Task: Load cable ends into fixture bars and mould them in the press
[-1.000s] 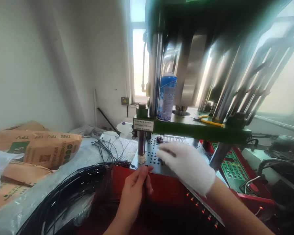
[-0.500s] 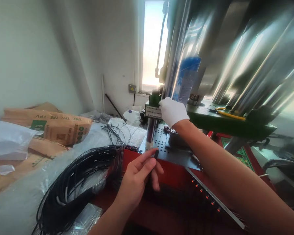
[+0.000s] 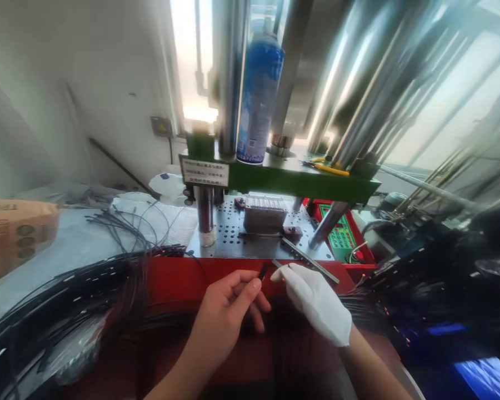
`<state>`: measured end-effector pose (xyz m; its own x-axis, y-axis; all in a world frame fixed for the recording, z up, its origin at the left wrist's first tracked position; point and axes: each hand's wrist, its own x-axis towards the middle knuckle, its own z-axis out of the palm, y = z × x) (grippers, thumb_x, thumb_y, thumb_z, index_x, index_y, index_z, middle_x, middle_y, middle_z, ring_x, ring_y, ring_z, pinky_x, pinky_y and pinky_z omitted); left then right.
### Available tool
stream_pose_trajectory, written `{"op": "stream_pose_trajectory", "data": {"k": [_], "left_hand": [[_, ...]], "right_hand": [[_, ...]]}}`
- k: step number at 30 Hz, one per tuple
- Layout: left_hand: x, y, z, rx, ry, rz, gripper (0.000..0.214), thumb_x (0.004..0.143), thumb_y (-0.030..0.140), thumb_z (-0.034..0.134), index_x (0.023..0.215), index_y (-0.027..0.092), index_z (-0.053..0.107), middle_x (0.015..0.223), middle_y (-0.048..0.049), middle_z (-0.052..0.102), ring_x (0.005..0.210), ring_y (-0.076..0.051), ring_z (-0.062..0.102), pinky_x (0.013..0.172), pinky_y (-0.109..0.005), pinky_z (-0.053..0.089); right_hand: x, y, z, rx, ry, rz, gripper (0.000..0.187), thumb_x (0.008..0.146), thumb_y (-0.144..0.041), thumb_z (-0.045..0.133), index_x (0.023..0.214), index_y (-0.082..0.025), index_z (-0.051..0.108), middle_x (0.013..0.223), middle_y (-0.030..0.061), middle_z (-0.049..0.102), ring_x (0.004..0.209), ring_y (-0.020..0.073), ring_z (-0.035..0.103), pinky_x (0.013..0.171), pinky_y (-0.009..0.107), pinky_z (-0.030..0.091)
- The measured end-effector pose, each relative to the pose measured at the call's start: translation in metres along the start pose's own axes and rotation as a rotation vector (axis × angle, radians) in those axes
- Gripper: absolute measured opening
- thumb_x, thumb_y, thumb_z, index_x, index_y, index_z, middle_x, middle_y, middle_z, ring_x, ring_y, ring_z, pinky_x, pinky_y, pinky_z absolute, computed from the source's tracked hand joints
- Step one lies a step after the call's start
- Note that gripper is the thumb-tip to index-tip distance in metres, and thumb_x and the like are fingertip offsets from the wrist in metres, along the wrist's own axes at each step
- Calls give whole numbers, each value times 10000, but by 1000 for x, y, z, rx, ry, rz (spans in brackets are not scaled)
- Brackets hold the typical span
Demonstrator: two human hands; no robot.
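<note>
My left hand (image 3: 229, 311) pinches the black cable tip (image 3: 263, 270). The tip sticks up past my thumb and leans right. Just right of it, my gloved right hand (image 3: 316, 303) lies loose, holding nothing, fingertips almost touching it.

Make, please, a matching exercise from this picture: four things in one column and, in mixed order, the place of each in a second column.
Things
1. small black piece
2. tall blue spray can
3. grey metal block
4. coil of thin black cables

Places
A. on the perforated steel plate
B. pinched in the bare left hand
C. lower left, beside the red machine front
D. standing on the green press shelf

Pairs: 1-B, 2-D, 3-A, 4-C
</note>
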<state>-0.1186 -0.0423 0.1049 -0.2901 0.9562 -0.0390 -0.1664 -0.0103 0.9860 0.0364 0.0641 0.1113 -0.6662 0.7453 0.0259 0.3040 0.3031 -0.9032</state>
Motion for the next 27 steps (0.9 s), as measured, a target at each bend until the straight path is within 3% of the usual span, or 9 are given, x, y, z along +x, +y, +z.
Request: {"op": "stream_pose_trajectory", "data": {"k": [3, 6, 11, 13, 17, 23, 27], "left_hand": [[6, -6, 14, 82, -20, -36, 264, 880, 409, 534, 858, 153, 594, 691, -35, 673, 464, -128, 571, 520, -252, 429], [10, -12, 24, 136, -40, -55, 282, 872, 436, 541, 816, 163, 585, 666, -18, 665, 451, -127, 571, 510, -248, 430], [14, -16, 34, 211, -29, -72, 284, 863, 448, 552, 807, 171, 585, 644, -1, 663, 447, -125, 582, 513, -243, 440], [15, -16, 38, 227, -24, -78, 284, 865, 444, 549, 797, 171, 585, 642, -1, 664, 446, -125, 585, 517, -242, 443], [15, -16, 43, 244, -15, -73, 274, 873, 431, 537, 798, 171, 582, 646, -3, 664, 452, -126, 587, 520, -243, 452], [15, -17, 51, 323, 29, -37, 252, 853, 425, 569, 824, 176, 588, 652, 0, 658, 476, -130, 591, 512, -236, 464], [16, -14, 53, 314, -25, -58, 272, 874, 422, 534, 798, 166, 584, 642, 0, 650, 470, -127, 589, 520, -240, 465]], "right_hand": [[-3, 20, -5, -50, -9, 51, 500, 950, -507, 272, 722, -173, 566, 565, -21, 393, 509, 114, 344, 510, 250, 306], [-9, 31, -8, -74, 25, -21, 475, 956, -455, 279, 623, -183, 480, 592, -10, 434, 534, 114, 366, 543, 252, 324], [-22, 28, -7, -29, 255, -34, 321, 952, -428, 352, 844, -196, 546, 689, -15, 528, 582, 116, 449, 562, 231, 365], [-25, 25, -8, -77, 252, 0, 319, 950, -426, 364, 916, -200, 587, 762, 4, 593, 638, 127, 508, 601, 231, 394], [-26, 27, -13, -93, 169, 6, 367, 942, -443, 374, 816, -180, 596, 806, 32, 621, 756, 153, 557, 696, 244, 422], [-27, 36, -16, 179, 123, 97, 413, 938, -494, 383, 1067, -163, 595, 603, -26, 516, 467, 96, 406, 449, 221, 334], [-30, 43, -17, 155, 188, 6, 407, 919, -508, 428, 897, -165, 646, 600, -7, 509, 509, 102, 419, 483, 223, 358]]}}
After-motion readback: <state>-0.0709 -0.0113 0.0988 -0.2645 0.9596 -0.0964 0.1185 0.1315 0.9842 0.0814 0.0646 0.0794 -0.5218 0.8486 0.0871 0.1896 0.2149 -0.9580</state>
